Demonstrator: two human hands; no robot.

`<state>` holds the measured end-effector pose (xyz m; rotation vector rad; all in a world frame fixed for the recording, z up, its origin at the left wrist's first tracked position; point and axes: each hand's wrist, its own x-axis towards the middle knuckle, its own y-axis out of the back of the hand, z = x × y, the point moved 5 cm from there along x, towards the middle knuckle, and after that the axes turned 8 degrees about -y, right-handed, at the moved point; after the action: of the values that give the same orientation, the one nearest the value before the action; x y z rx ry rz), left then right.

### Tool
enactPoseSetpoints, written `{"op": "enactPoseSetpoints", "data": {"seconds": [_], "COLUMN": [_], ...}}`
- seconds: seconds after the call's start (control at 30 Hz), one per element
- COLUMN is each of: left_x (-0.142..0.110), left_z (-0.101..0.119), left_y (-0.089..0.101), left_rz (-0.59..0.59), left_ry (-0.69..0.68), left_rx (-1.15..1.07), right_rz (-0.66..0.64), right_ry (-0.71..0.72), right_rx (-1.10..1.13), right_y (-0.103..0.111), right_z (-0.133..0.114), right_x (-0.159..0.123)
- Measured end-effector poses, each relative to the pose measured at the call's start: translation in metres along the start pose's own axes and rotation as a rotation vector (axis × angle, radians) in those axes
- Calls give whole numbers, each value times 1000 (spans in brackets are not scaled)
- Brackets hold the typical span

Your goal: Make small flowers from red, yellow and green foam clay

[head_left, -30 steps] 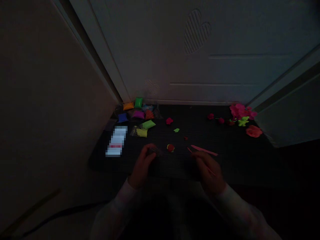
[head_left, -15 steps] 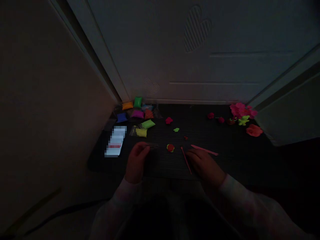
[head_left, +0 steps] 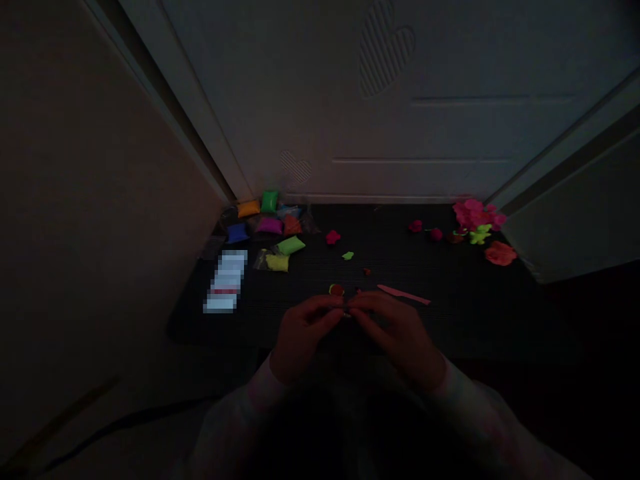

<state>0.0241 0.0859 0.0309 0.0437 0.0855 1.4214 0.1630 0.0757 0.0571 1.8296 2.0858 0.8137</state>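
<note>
In the dim head view my left hand [head_left: 301, 331] and my right hand [head_left: 400, 335] meet fingertip to fingertip over the front of the dark table [head_left: 475, 313]. Both are closed in a pinch on something small between them; a pale bit shows under the fingertips, too dark to name. Just beyond the fingers lies a red and yellow-green clay disc [head_left: 337, 290], partly covered. A pink modelling knife [head_left: 404, 294] rests behind my right hand. The thin pink stick tool is mostly hidden by that hand. Farther back are a small red-orange clay piece [head_left: 367, 271] and a light green clay piece [head_left: 348, 255].
Several bags of coloured clay, among them a yellow bag [head_left: 277, 263] and a green bag [head_left: 269, 201], lie at the back left. A lit phone [head_left: 226, 281] is on the left. Pink clay flowers [head_left: 473, 215] and a yellow-green clay figure [head_left: 480, 234] sit back right, before a white door [head_left: 300, 87].
My left hand has moved right and my right hand left until their fingertips meet. Earlier a thin clear piece showed in my left fingers. The stick tool is now mostly covered.
</note>
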Motion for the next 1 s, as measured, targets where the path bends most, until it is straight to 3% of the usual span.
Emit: {"op": "enactPoseSetpoints", "data": {"seconds": [0.2, 0.37, 0.63, 0.8, 1.0], "left_x": [-1, -8, -7, -1, -1], "left_z": [-3, -6, -4, 1, 9], "left_y": [0, 5, 17, 15, 10], "left_rz": [28, 118, 122, 20, -141], "left_ry": [-64, -119, -78, -89, -167], "left_rx": [91, 167, 152, 168, 358], "right_rz": [-91, -75, -166, -109, -107], "right_ry": [60, 80, 3, -23, 11], "right_rx": [-147, -342, -106, -167, -144], "right_y": [-12, -25, -21, -22, -28], "right_z": [1, -4, 4, 10, 9], "right_x": [-1, 1, 1, 2, -2]}}
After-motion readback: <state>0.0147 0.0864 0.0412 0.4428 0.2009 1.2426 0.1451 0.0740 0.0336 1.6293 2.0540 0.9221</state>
